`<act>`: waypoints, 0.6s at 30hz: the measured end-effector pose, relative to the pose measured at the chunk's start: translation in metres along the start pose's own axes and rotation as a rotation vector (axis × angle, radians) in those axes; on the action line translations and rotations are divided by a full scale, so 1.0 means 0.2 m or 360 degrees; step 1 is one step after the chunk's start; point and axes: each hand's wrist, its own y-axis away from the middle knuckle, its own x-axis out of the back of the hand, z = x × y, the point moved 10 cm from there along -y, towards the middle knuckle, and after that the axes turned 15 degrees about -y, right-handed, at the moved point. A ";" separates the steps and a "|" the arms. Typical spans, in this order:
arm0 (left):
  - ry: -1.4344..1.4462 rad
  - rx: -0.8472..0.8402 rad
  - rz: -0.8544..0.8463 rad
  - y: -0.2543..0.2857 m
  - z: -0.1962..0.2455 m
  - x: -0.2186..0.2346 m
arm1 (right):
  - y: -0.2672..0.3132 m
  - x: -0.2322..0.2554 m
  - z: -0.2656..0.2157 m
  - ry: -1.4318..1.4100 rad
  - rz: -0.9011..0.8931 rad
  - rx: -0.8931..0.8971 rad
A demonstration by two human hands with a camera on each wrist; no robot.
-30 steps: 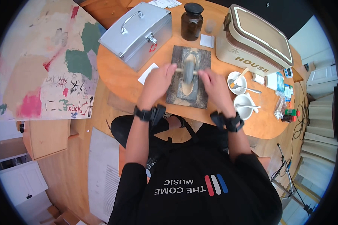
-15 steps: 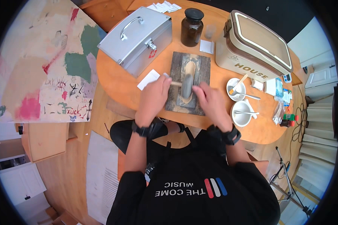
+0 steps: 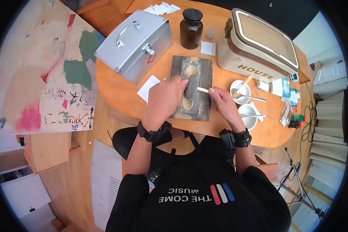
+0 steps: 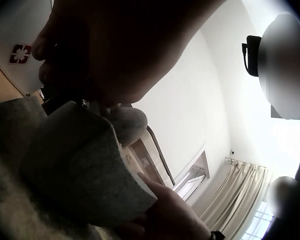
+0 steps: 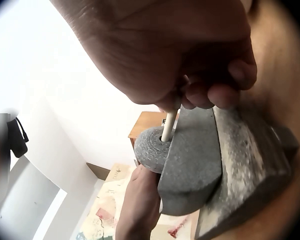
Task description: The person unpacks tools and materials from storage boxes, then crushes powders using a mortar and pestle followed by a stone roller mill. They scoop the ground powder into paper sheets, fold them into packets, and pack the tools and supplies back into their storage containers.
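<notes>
A grey wheel (image 3: 191,87) stands over the long grey trough (image 3: 185,112), where tan powder shows at both ends. Under the trough lies a dark board (image 3: 205,73). My left hand (image 3: 164,97) is curled against the wheel's left side and appears to grip it; the exact hold is partly hidden. My right hand (image 3: 225,106) pinches the pale rod (image 3: 203,90) coming out of the wheel's right side. In the right wrist view the rod (image 5: 168,125) enters the centre of the wheel (image 5: 151,152), above the trough (image 5: 192,160).
Behind are a silver case (image 3: 143,46), a dark jar (image 3: 191,33) and a beige HOUSE box (image 3: 255,46). To the right stand two white bowls (image 3: 249,123) with spoons, plastic packets (image 3: 286,112) and small bottles (image 3: 297,118). White paper (image 3: 145,91) lies left of the board.
My left hand has come right up against the wheel. More rod shows on the wheel's right side, and my right hand holds it farther out. Earlier, the wheel also moved along the trough toward me.
</notes>
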 end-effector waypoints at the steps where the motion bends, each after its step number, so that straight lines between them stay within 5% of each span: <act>1: 0.0002 0.0013 0.0037 0.00 0.00 0.00 | 0.01 0.00 -0.01 0.0009 -0.0002 0.0007; 6: 0.0105 -0.0076 0.0124 -0.18 0.01 0.02 | -0.21 0.06 -0.08 -0.0044 0.0041 0.0088; 13: 0.0273 0.0025 -0.0029 0.07 0.01 -0.01 | 0.12 -0.03 0.00 0.0044 0.0017 0.0048; 18: 0.0181 -0.0004 0.0057 -0.16 -0.07 -0.03 | -0.16 0.03 -0.17 0.0267 0.0136 0.0253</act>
